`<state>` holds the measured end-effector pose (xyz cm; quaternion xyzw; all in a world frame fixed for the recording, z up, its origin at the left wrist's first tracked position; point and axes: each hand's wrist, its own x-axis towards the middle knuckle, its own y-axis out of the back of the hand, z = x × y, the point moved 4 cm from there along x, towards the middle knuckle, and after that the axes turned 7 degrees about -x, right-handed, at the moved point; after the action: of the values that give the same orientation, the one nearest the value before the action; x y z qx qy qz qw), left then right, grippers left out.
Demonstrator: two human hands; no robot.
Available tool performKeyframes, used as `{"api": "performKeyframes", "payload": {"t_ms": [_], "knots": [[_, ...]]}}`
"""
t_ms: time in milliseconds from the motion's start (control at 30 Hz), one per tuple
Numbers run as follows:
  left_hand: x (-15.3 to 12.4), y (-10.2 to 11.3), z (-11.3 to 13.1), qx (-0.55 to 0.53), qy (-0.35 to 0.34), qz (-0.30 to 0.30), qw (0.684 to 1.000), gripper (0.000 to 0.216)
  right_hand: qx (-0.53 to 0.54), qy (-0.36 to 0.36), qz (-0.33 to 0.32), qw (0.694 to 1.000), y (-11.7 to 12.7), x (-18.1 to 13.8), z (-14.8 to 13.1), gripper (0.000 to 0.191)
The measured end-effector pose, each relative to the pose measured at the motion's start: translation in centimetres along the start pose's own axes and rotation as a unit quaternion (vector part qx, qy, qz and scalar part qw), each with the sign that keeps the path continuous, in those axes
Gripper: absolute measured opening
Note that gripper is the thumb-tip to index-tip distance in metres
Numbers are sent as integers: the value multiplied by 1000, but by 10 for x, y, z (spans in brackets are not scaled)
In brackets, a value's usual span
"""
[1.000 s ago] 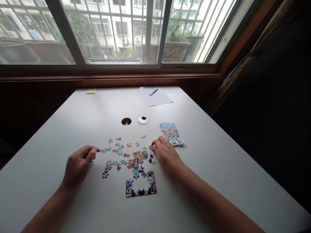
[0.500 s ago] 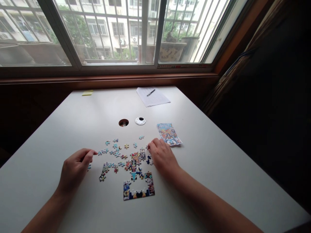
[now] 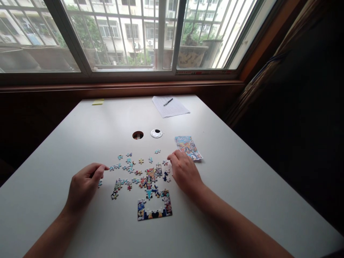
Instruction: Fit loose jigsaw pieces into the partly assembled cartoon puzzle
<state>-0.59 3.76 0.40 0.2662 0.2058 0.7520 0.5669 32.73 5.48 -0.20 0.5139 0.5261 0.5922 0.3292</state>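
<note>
Loose jigsaw puzzle pieces point(image 3: 130, 167) lie scattered on the white table between my hands. My left hand point(image 3: 82, 186) rests left of them, index finger stretched to the edge of a light-blue piece point(image 3: 111, 168), the other fingers loosely bent; nothing shows in its grasp. My right hand point(image 3: 186, 172) hovers or rests at the right of the pieces, fingers apart and bent down, close to a small piece point(image 3: 165, 162). Nearer to me is a partly joined puzzle frame point(image 3: 168, 208) with a gap inside. Several joined pieces point(image 3: 153, 172) lie above it.
A picture sheet point(image 3: 185, 143) lies partly behind my right hand. Farther back are a round hole point(image 3: 138, 135), a metal cap point(image 3: 156, 133), a written paper point(image 3: 174, 110) with a pen point(image 3: 168, 102), and yellow sticky notes point(image 3: 98, 102). A barred window stands beyond the table.
My right hand has shifted slightly right and away, uncovering the small piece by its fingertips. My left hand stays nearly as it was. The whole view has drifted a little.
</note>
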Motion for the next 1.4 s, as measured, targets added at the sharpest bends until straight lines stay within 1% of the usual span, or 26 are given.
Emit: {"api": "performKeyframes", "payload": {"t_ms": [100, 200, 300, 533, 700, 833, 1033, 1267, 1333, 1400], "knots": [[0, -1, -1, -7, -6, -2, 1000, 38, 7, 10, 6, 1000, -1, 2, 3, 30], [0, -1, -2, -9, -10, -3, 1000, 38, 24, 26, 7, 999, -2, 4, 5, 20], [0, 0, -1, -7, -16, -4, 1000, 37, 46, 33, 2, 998, -4, 6, 5, 16], [-1, 0, 2, -3, -18, -1, 1000, 37, 91, 23, -30, 995, -7, 9, 7, 12], [0, -1, 3, -5, -12, -5, 1000, 37, 88, 14, -52, 995, -8, 8, 7, 7], [-1, -1, 4, -6, -17, -6, 1000, 37, 83, 13, -54, 995, -10, 7, 7, 5], [0, -1, 3, -4, -20, -11, 1000, 36, 95, 12, -60, 994, -11, 5, 7, 6], [0, 0, 3, -4, -26, -12, 1000, 36, 94, 35, -51, 994, -9, 4, 4, 6], [-1, 0, 4, -4, -26, -12, 1000, 36, 88, 39, -50, 994, -9, 4, 4, 10], [-1, 0, 4, -3, -25, -11, 1000, 37, 77, 38, -40, 995, -8, 4, 5, 19]]}}
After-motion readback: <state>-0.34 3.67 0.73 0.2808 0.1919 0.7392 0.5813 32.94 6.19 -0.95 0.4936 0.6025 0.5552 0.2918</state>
